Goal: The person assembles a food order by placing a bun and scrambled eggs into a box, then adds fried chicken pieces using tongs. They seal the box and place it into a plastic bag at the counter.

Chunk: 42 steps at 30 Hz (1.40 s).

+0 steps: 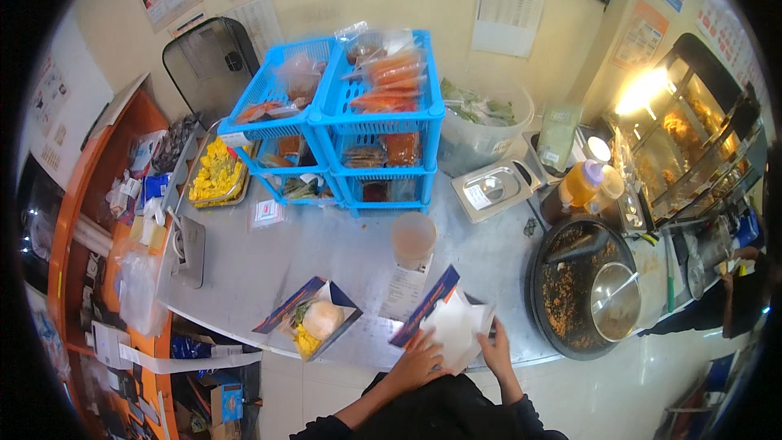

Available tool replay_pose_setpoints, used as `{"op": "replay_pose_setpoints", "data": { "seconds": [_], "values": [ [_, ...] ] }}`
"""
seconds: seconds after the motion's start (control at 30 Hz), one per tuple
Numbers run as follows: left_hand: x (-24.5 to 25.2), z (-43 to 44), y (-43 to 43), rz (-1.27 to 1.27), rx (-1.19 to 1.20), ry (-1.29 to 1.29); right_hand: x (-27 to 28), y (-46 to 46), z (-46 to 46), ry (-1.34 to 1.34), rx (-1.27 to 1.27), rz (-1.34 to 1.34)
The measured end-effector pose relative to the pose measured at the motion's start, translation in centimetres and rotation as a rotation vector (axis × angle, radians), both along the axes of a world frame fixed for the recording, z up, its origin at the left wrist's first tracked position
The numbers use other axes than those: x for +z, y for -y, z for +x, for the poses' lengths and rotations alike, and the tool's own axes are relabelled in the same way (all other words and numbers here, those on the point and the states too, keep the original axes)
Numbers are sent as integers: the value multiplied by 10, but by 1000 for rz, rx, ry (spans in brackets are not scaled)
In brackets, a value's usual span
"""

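Note:
Close to my body at the metal table's front edge is a dark blue and orange cardboard food box (427, 305) with white paper (458, 330) in it. My left hand (418, 357) grips its near left side, fingers spread over the paper. On the other side, my right hand (498, 345) has hold of the box's right edge. Whatever lies under the paper is hidden. To the left stands a similar open box (339, 342) with a mound of white rice (324, 319), yellow food (306, 342) and green leaves (300, 311).
Beyond the boxes, a plastic cup (413, 239) stands on a printed receipt (400, 293). Blue stacked baskets (374, 128) hold bagged food. At right is a black pan (550, 336) with a steel bowl (616, 302); a yellow-food tray (215, 174) sits left. Another person's arm (728, 305) shows far right.

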<state>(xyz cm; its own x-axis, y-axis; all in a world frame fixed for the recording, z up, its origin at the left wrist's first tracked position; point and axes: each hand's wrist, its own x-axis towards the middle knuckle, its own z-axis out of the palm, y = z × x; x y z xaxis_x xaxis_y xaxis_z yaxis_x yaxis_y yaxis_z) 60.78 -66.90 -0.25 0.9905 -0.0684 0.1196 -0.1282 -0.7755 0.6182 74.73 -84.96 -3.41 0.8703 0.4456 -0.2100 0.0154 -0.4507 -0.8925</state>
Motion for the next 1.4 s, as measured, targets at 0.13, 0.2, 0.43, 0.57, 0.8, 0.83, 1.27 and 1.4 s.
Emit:
{"op": "replay_pose_setpoints", "data": {
  "seconds": [0.13, 0.2, 0.43, 0.57, 0.8, 0.83, 1.27, 1.4],
  "values": [
    [-24, -1, 4, -23, -96, -97, 108, -42, 60, 671, -124, -72],
    [-27, 5, 3, -10, -108, -87, 157, -73, 106, 921, -83, 22],
    [49, 12, -7, -1515, 306, -540, 217, -245, 299, 1026, 201, 119],
    [86, -32, -58, -652, 65, 64, 177, -306, 398, 662, 781, -619],
    [257, 31, -177, -449, 688, 38, 140, -308, 405, 627, 630, -392],
    [270, 51, -197, -122, 612, 207, 150, -309, 395, 649, 562, -314],
    [262, 273, -370, 876, 676, 128, 271, -100, 206, 265, -10, 665],
    [314, 237, -319, 789, 599, 470, 244, -46, 163, 184, 169, 638]
  ]
}}
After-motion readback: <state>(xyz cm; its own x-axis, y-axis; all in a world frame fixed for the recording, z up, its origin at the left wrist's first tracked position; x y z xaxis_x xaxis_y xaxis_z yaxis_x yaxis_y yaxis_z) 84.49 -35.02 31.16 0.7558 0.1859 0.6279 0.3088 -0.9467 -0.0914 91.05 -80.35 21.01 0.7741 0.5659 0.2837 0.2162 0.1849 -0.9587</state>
